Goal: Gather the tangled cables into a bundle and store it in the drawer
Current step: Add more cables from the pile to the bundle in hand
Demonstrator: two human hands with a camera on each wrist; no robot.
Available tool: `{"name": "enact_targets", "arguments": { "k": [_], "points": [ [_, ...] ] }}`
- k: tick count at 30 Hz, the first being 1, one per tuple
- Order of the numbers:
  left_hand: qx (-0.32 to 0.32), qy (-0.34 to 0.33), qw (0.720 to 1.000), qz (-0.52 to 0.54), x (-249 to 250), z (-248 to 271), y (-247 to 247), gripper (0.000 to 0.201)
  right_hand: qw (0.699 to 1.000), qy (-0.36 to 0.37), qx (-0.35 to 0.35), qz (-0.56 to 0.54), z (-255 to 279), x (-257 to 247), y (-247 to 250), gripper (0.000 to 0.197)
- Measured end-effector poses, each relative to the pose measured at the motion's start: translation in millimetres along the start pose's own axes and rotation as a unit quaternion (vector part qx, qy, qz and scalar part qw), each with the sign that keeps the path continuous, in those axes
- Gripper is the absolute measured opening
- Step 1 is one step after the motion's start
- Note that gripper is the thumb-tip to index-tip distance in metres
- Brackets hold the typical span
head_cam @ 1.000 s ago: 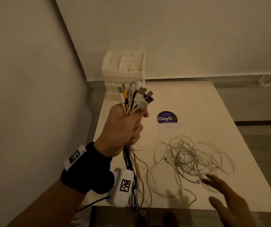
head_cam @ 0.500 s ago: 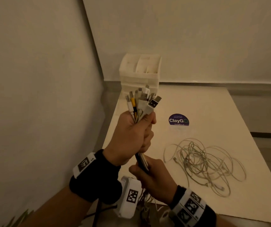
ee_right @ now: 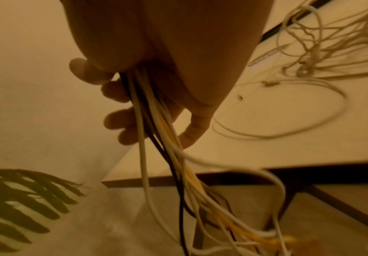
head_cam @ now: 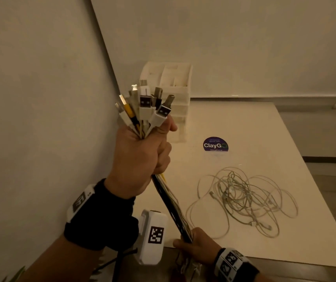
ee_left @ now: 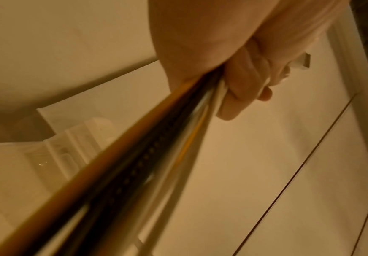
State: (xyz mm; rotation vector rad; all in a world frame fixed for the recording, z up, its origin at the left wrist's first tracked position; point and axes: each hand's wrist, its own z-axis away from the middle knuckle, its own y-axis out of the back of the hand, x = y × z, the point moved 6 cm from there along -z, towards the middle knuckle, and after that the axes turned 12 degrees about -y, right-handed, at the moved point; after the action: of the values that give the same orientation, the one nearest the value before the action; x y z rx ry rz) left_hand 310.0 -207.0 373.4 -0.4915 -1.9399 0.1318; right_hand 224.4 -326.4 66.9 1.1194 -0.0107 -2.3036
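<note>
My left hand [head_cam: 142, 151] is raised above the table's left edge, fist closed round a cable bundle [head_cam: 171, 204] of white, black and yellow cables. Their USB plugs [head_cam: 145, 104] fan out above the fist. The bundle runs taut down to my right hand [head_cam: 195, 243], which grips it at the table's near edge. In the left wrist view the cables [ee_left: 156, 147] stretch away from the curled left fingers [ee_left: 240, 90]. In the right wrist view loose ends [ee_right: 200, 199] hang below the right fingers [ee_right: 117, 121]. A second tangle of white cables [head_cam: 242, 202] lies on the table. The white drawer unit [head_cam: 171, 94] stands at the back left corner.
The white table [head_cam: 254, 127] carries a round blue ClayGo sticker [head_cam: 215, 145]. A wall runs close along the left side, another behind the drawer unit. A green plant leaf [ee_right: 18, 199] shows low at the left, below the table's near edge.
My right hand left the loose tangle, took hold of the bundle under the left fist and slid down along it, drawing the cables straight. The left hand rose slightly.
</note>
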Motion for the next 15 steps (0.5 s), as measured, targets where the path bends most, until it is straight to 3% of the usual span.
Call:
{"name": "enact_targets", "arguments": {
  "k": [3, 6, 8, 11, 13, 15],
  "points": [
    [0.013, -0.015, 1.0, 0.003, 5.2, -2.0, -0.3, 0.027, 0.999, -0.039, 0.004, 0.024, -14.6, 25.3, -6.5, 0.06],
    [0.013, -0.04, 0.998, 0.037, 12.9, -4.2, -3.3, 0.027, 0.994, -0.068, -0.022, 0.081, -19.3, 54.5, -20.2, 0.079],
    [0.023, -0.05, 0.998, 0.041, 15.9, -6.7, -0.8, 0.026, 0.991, -0.091, -0.003, 0.1, -19.5, 70.4, -20.3, 0.082],
    [0.053, -0.034, 0.997, 0.04, 9.0, -9.2, 5.2, 0.028, 0.987, -0.082, 0.022, 0.135, -17.0, 74.5, -14.9, 0.103],
    [0.052, -0.026, 0.998, 0.039, 3.5, -10.5, 4.8, 0.028, 0.984, -0.085, 0.015, 0.157, -12.8, 63.1, -9.2, 0.092],
    [0.042, -0.022, 0.998, 0.04, 1.2, -9.4, 3.3, 0.03, 0.979, -0.075, -0.017, 0.191, -4.7, 52.3, -4.1, 0.06]
  ]
}}
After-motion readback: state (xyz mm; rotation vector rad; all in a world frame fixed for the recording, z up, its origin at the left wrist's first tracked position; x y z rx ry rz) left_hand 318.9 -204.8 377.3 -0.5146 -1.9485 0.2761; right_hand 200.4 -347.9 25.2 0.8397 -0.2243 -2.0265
